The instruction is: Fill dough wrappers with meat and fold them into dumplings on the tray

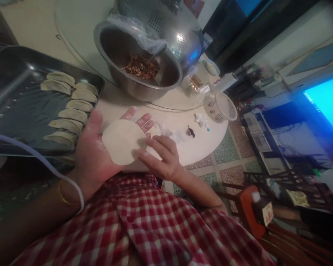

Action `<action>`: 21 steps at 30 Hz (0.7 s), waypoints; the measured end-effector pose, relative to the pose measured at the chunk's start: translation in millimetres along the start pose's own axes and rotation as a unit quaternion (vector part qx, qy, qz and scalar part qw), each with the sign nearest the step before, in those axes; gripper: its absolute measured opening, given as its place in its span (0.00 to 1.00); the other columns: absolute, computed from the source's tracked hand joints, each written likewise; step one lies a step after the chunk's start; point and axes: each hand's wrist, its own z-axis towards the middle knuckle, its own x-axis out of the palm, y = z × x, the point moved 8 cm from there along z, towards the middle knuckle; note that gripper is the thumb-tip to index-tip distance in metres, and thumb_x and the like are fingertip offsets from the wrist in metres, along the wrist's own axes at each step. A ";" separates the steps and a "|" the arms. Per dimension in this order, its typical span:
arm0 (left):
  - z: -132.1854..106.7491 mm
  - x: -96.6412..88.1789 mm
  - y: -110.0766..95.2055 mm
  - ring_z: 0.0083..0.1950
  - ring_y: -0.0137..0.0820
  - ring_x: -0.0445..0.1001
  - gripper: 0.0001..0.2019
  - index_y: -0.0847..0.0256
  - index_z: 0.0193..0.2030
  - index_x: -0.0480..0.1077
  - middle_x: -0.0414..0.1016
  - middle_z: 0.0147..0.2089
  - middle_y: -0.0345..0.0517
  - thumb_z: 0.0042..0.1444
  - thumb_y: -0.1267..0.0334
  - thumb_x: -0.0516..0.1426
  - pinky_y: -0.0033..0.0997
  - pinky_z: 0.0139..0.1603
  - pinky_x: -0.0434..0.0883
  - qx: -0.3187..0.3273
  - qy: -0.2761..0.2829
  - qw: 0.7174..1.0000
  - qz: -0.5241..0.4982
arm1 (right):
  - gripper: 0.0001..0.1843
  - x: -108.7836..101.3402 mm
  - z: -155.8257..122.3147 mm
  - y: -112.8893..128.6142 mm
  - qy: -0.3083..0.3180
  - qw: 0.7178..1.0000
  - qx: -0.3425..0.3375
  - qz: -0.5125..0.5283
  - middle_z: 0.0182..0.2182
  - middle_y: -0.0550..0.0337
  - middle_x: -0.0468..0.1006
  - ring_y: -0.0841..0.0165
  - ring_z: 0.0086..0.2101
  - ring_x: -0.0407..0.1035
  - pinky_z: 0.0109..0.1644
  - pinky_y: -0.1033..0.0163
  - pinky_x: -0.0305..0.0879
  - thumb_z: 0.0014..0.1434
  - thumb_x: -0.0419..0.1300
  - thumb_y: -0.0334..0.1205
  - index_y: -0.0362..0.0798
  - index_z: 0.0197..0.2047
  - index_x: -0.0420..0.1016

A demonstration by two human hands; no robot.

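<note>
A round, pale dumpling wrapper (124, 142) lies across my left hand (93, 151), which holds it from below, palm up, with the fingers stretched out behind it. My right hand (163, 157) has its thumb and fingertips at the wrapper's right edge, holding it there. No filling shows on the wrapper. Beyond my hands stands a steel bowl (147, 94) with chopped filling (142, 67) in the bottom and a utensil leaning inside. To the left, several folded dumplings (73, 115) rest in rows in a metal tray (19, 111).
Behind the bowl is a steel colander (158, 22), with a plastic bag (138, 31) over the bowl's rim. A small white basket (222, 107) and scraps stand near the table's right edge. A pale cord (41, 160) crosses my left wrist. An orange chair (251, 210) is at right.
</note>
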 end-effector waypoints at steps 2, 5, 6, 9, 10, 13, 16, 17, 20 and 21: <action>-1.4 3.5 2.3 0.76 0.46 0.62 0.35 0.51 0.67 0.66 0.72 0.68 0.46 0.66 0.32 0.42 0.54 0.67 0.71 -0.010 0.009 1.000 -0.006 | 0.15 0.5 -2.6 -7.6 -0.024 0.999 0.021 -0.025 0.54 0.60 0.83 0.59 0.56 0.76 0.64 0.48 0.74 0.66 0.63 0.38 0.65 0.52 0.82; -3.2 7.0 8.6 0.75 0.45 0.64 0.34 0.52 0.68 0.64 0.72 0.69 0.48 0.66 0.33 0.43 0.54 0.67 0.71 -0.035 0.015 0.999 -0.027 | 0.12 -3.2 1.4 -10.0 -0.037 0.999 0.013 0.012 0.53 0.59 0.84 0.57 0.57 0.75 0.64 0.45 0.72 0.66 0.63 0.40 0.64 0.50 0.83; -2.7 7.0 10.9 0.74 0.45 0.65 0.34 0.52 0.68 0.63 0.71 0.69 0.49 0.66 0.34 0.43 0.55 0.67 0.71 -0.044 0.017 0.998 -0.031 | 0.10 -8.0 4.9 -10.0 -0.042 0.998 0.011 0.044 0.53 0.57 0.84 0.57 0.57 0.74 0.64 0.45 0.71 0.67 0.62 0.41 0.61 0.48 0.83; 5.5 1.6 18.3 0.72 0.46 0.68 0.33 0.55 0.69 0.61 0.71 0.69 0.54 0.67 0.36 0.43 0.57 0.69 0.69 -0.070 0.032 0.997 -0.021 | 0.14 -26.6 23.0 -12.4 -0.032 0.984 0.038 0.168 0.46 0.53 0.85 0.61 0.52 0.77 0.61 0.49 0.72 0.71 0.55 0.44 0.51 0.45 0.83; 10.5 -1.4 20.7 0.71 0.46 0.70 0.34 0.57 0.69 0.61 0.72 0.68 0.56 0.67 0.36 0.43 0.56 0.69 0.68 -0.076 0.039 0.996 -0.014 | 0.16 -30.1 31.3 -14.5 -0.008 0.975 0.063 0.214 0.43 0.54 0.85 0.63 0.47 0.78 0.58 0.53 0.74 0.72 0.54 0.45 0.50 0.44 0.82; 27.2 -8.5 29.3 0.65 0.48 0.76 0.35 0.62 0.67 0.64 0.78 0.61 0.59 0.68 0.36 0.43 0.54 0.66 0.71 -0.100 0.057 0.993 -0.005 | 0.10 -21.0 54.7 -21.4 0.143 0.916 0.174 0.333 0.33 0.62 0.82 0.71 0.34 0.75 0.43 0.64 0.75 0.69 0.60 0.43 0.50 0.42 0.81; 36.2 -11.0 38.1 0.56 0.49 0.82 0.34 0.65 0.57 0.72 0.85 0.46 0.58 0.69 0.37 0.41 0.54 0.62 0.75 -0.130 0.033 0.990 -0.051 | 0.08 -5.4 71.8 -32.6 0.234 0.828 0.292 0.417 0.25 0.67 0.76 0.76 0.26 0.70 0.32 0.70 0.71 0.66 0.62 0.34 0.47 0.33 0.76; 36.7 -10.8 37.8 0.54 0.48 0.82 0.33 0.64 0.54 0.74 0.85 0.42 0.55 0.70 0.38 0.41 0.54 0.62 0.75 -0.124 0.019 0.990 -0.071 | 0.10 -0.3 75.3 -39.6 0.243 0.807 0.332 0.424 0.21 0.69 0.73 0.77 0.22 0.67 0.27 0.71 0.68 0.66 0.61 0.31 0.46 0.31 0.74; 31.0 -8.0 32.9 0.54 0.43 0.82 0.30 0.61 0.51 0.75 0.86 0.41 0.50 0.71 0.40 0.42 0.51 0.63 0.75 -0.097 -0.007 0.989 -0.112 | 0.15 10.9 79.7 -62.0 0.245 0.783 0.409 0.399 0.14 0.71 0.67 0.77 0.16 0.64 0.19 0.73 0.61 0.67 0.57 0.26 0.45 0.27 0.70; 27.9 -6.8 31.2 0.56 0.43 0.81 0.30 0.61 0.52 0.75 0.86 0.44 0.49 0.71 0.40 0.43 0.51 0.64 0.74 -0.093 -0.008 0.988 -0.120 | 0.16 12.8 79.8 -67.3 0.241 0.783 0.418 0.394 0.13 0.71 0.67 0.77 0.16 0.65 0.19 0.74 0.61 0.67 0.57 0.25 0.44 0.26 0.70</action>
